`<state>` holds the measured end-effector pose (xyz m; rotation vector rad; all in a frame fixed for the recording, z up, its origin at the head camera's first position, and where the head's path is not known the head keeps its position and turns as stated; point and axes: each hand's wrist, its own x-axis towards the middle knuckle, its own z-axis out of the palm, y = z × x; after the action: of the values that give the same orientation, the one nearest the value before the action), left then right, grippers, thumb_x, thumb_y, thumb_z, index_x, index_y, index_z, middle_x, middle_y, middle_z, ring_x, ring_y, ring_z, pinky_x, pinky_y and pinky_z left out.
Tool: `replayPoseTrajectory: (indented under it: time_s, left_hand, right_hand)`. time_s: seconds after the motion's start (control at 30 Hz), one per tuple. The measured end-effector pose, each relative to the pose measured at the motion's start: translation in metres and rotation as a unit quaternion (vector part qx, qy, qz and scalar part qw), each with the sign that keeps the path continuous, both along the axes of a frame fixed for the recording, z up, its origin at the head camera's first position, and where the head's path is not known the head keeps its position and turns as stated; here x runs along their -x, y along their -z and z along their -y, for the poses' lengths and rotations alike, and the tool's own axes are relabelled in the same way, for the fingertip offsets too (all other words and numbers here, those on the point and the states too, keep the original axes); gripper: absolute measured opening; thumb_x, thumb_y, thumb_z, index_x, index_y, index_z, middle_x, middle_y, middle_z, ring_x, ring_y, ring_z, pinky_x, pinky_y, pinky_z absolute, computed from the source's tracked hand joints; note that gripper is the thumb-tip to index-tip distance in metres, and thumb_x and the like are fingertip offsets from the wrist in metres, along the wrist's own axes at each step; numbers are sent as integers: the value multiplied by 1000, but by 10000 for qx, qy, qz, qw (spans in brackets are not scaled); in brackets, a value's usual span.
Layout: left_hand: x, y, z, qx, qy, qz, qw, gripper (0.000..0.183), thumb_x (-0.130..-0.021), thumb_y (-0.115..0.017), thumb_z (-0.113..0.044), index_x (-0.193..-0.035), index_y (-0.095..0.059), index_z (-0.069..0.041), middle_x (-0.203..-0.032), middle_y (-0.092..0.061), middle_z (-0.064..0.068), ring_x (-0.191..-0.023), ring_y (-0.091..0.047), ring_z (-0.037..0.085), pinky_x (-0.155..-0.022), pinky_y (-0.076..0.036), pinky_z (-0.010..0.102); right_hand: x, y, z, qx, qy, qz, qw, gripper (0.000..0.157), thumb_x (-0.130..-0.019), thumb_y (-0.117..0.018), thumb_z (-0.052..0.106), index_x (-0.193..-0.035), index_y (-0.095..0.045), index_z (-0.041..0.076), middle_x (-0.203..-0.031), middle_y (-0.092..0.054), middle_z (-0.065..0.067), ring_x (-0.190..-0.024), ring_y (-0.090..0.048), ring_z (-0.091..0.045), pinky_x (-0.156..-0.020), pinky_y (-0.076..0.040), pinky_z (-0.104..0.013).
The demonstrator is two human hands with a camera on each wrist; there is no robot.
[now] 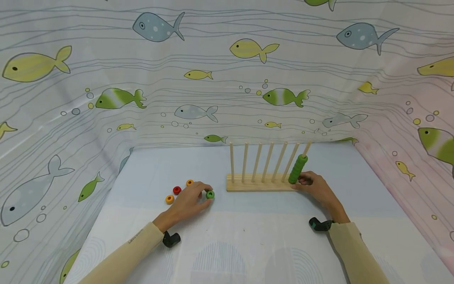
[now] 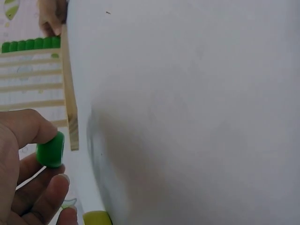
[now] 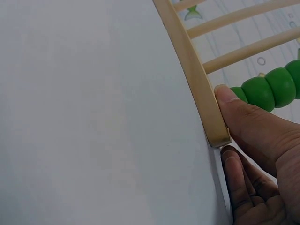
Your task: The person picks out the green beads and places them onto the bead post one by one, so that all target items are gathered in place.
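My left hand pinches a green bead between thumb and fingertips, close over the table left of the wooden peg rack. The bead's hole faces the head camera. At the rack's right end, my right hand holds the base, the thumb on its top and the other fingers curled by its end. Several upright pegs rise from the base. On the rightmost one sits a stack of green beads, with the peg's tip showing above; the other pegs are bare.
Beside my left hand lie a red bead and two orange-yellow beads, one partly behind the hand. A pale patterned cloth covers the table. Fish-printed sheets enclose the back and sides.
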<state>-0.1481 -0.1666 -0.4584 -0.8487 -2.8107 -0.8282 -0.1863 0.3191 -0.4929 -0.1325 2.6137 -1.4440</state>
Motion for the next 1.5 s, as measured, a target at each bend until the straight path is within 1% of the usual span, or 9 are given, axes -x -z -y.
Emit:
replayPoseTrajectory:
  time_s: [0.2,0.4,0.6,0.87,0.97,1.1,1.23,1.3,1.5]
  left_hand:
    - [1,-2,-1,-74,45,-67,9999,31,-91,-79,-21,-119,-69,-12,-107,-66,-6,-82,-56,13,-70,-48,26]
    - [3,-9,-3,-230,84,-76,9997,31,-92,-78,-21,-120,-69,-11,-109,-66,-5,-83,-57,15,-70,-48,27]
    - [6,-13,-6,-293,216,-258,9990,31,-92,-79,-20,-119,-70,-10,-108,-67,-4,-82,-59,15,-70,-48,27]
    - [10,-20,-11,-302,325,-501,9978,31,-91,-79,-19,-119,-70,-9,-107,-68,-5,-81,-58,13,-68,-49,25]
    - [10,-24,-14,-249,297,-492,9980,30,-92,-79,-20,-120,-69,-10,-107,-67,-6,-82,-58,12,-67,-49,25]
    - [11,-28,-19,-187,266,-386,9987,29,-93,-78,-22,-120,-69,-12,-107,-67,-7,-83,-58,13,-69,-49,25]
    - [11,-32,-24,-255,353,-378,9983,31,-93,-78,-22,-120,-70,-11,-107,-67,-6,-83,-60,15,-69,-50,26]
    - [11,-33,-26,-271,399,-405,9980,31,-93,-79,-22,-120,-69,-10,-107,-67,-5,-83,-59,14,-68,-49,26]
    - [12,-33,-32,-269,493,-464,9973,32,-93,-79,-23,-122,-69,-12,-110,-68,-7,-83,-58,12,-70,-49,25]
  right_hand:
    - [1,0,0,-7,28,19,10000,69,-88,-83,36,-137,-57,-4,-122,-62,-18,-107,-57,-26,-85,-50,-25]
    - [2,2,0,-8,77,29,10000,69,-88,-84,37,-137,-58,-4,-122,-62,-18,-107,-57,-26,-84,-49,-24]
    - [2,3,-1,-4,108,12,9999,68,-87,-85,36,-136,-59,-3,-121,-62,-17,-106,-56,-26,-84,-49,-25]
    - [2,3,0,29,130,19,9999,68,-87,-85,35,-136,-59,-4,-120,-62,-17,-105,-56,-25,-83,-49,-24]
    - [1,3,0,24,125,14,9999,68,-87,-85,35,-136,-59,-4,-120,-62,-17,-105,-56,-25,-83,-49,-23]
    - [1,2,0,56,107,10,9999,68,-87,-85,34,-137,-58,-4,-121,-61,-18,-106,-56,-25,-83,-49,-23]
    - [1,2,0,34,99,25,9999,68,-88,-84,35,-137,-58,-4,-122,-61,-18,-107,-56,-26,-84,-49,-23]
    - [1,3,0,14,94,27,10000,69,-88,-84,36,-138,-58,-4,-122,-61,-17,-107,-56,-26,-84,-49,-24]
    - [2,3,0,-27,110,54,9999,70,-87,-84,39,-138,-58,-3,-123,-61,-17,-108,-55,-25,-85,-49,-24]
